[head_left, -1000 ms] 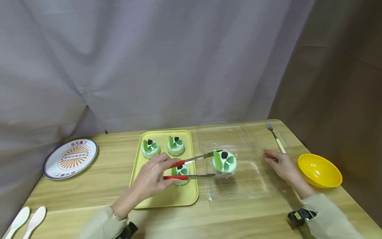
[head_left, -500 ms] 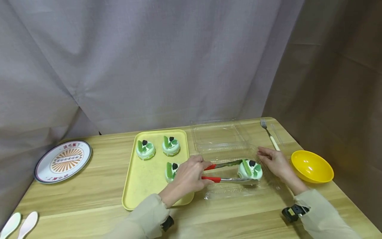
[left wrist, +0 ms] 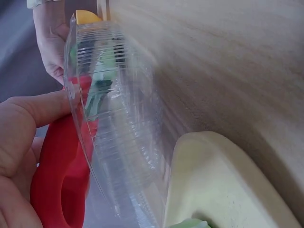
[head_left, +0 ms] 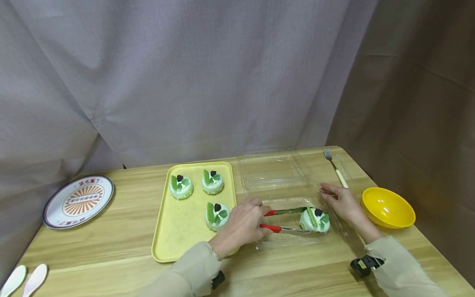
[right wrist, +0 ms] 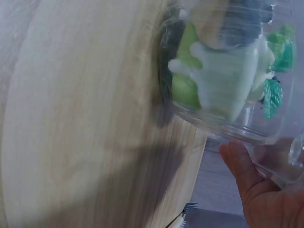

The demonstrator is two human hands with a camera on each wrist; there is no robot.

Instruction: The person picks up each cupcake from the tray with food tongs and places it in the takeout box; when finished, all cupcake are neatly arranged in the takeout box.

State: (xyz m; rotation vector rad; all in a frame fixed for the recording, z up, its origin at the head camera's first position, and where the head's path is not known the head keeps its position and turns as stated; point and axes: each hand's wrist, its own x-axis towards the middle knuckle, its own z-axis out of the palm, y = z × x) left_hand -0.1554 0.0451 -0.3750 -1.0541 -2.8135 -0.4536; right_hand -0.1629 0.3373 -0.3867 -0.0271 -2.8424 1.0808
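At the left of the frame lies a round white plate [head_left: 79, 202] with printed orange rays, then a smooth yellow rectangular tray [head_left: 174, 231] bearing three round mint-green cakes [head_left: 181, 188]. Below centre, the left hand [head_left: 241, 225] grips red-handled metal tongs [head_left: 272, 228]; their long axis runs left to right, tips pointing right. Their arms flank a glossy mint-green round cake [head_left: 319, 225] with black berry and leaves; its green slice slants from upper left to lower right. This cake is within the clear, ribbed plastic container [head_left: 283, 202], right of centre. At the container's right edge is the right hand [head_left: 345, 203]; whether it pinches the rim, I cannot tell. Rightmost stands a shiny yellow bowl [head_left: 389, 208].
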